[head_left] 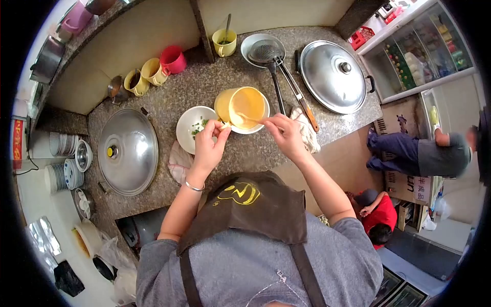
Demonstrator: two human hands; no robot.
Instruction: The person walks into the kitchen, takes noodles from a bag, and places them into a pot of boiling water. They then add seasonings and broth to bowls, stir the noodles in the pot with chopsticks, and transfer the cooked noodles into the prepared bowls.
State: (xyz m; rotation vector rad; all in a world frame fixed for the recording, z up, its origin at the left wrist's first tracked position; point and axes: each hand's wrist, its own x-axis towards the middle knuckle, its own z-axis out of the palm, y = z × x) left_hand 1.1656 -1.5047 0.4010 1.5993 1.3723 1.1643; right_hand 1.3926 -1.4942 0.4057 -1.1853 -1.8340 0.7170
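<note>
Over the white bowl (259, 128) near the middle of the speckled stone counter (169, 97), a yellow mug (224, 106) is tipped so that its mouth faces the right and the wearer, showing the tan contents that coat its inside. Whether its base rests on the bowl or is held just clear of it, this view from above does not settle. The left grip (208, 146) pinches the mug at its handle between thumb and fingers, while the right grip (286, 135) is closed around the end of a pale spoon (251, 119), whose head dips inside the mug. Just to the left of the mug, a second white bowl (185, 134) holds chopped green scallions (197, 127), and a folded cloth (180, 162) lies below it, close to the left wrist.

The step in hand looks to be spooning or stirring the mug's contents with the mug held at a slant. The next move seems to call for a steady left grip, so the mug does not roll on the bowl's rim, and for drawing the spoon out level, its head kept above the bowl so that drips are caught there. The left elbow has the domed wok lid (130, 148) on its outer side; beyond the right grip, another cloth (305, 125) and the wooden handle (310, 117) of a long utensil lie near the counter's edge
</note>
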